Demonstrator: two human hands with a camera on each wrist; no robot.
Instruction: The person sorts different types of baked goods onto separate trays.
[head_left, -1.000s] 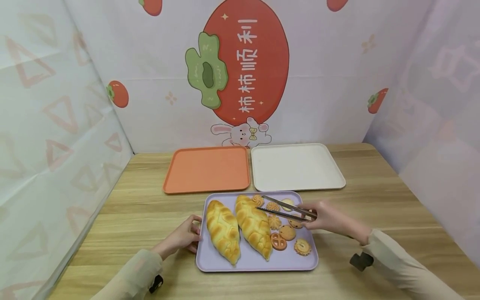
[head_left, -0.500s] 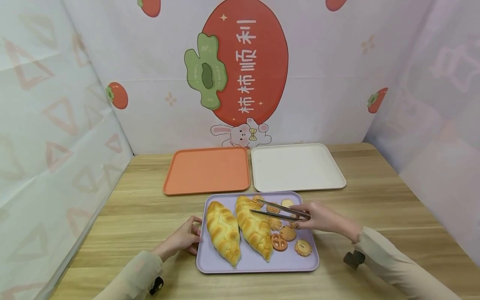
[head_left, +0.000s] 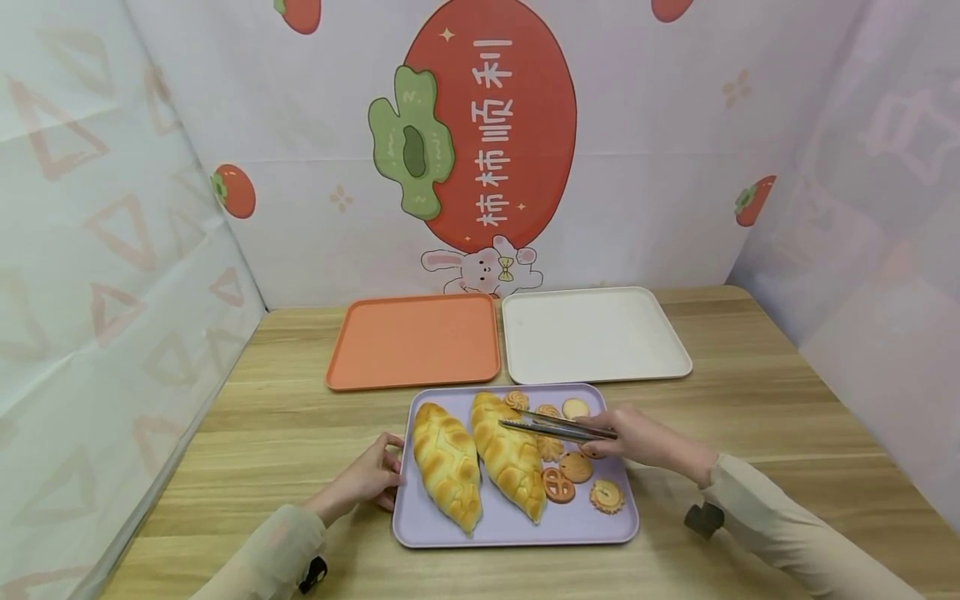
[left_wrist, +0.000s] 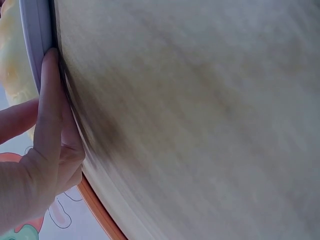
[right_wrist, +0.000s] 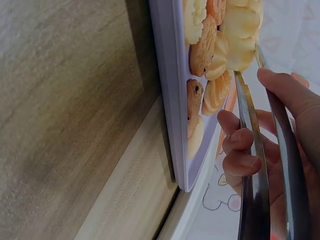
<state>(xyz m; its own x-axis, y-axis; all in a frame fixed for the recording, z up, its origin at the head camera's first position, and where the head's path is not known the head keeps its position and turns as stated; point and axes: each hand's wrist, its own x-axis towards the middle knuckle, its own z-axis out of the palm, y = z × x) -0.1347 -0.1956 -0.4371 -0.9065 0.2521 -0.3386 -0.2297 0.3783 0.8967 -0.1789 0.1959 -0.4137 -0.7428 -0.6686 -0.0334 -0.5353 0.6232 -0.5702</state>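
A lavender tray (head_left: 555, 533) holds two braided loaves, the left loaf (head_left: 446, 467) and the right loaf (head_left: 506, 458), beside several cookies. My right hand (head_left: 637, 435) grips metal tongs (head_left: 588, 431) over the tray's right half. The tongs' ends reach the upper part of the right loaf; in the right wrist view, one tip lies on each side of the loaf's end (right_wrist: 242, 40). At the tray's left rim, my left hand (head_left: 366, 473) holds the edge. One finger (left_wrist: 50, 90) lies against the outside of the rim in the left wrist view.
An orange tray (head_left: 416, 342) and a white tray (head_left: 596, 333) stand side by side behind the lavender one. The cookies include a pretzel-shaped cookie (head_left: 558, 485) and a fluted round cookie (head_left: 606, 496). A printed cloth (head_left: 645, 167) hangs behind the wooden table (head_left: 285, 408).
My right hand has moved slightly left, bringing the tongs further over the right loaf. The tongs' arms have drawn closer together. My left hand has stayed at the tray's rim.
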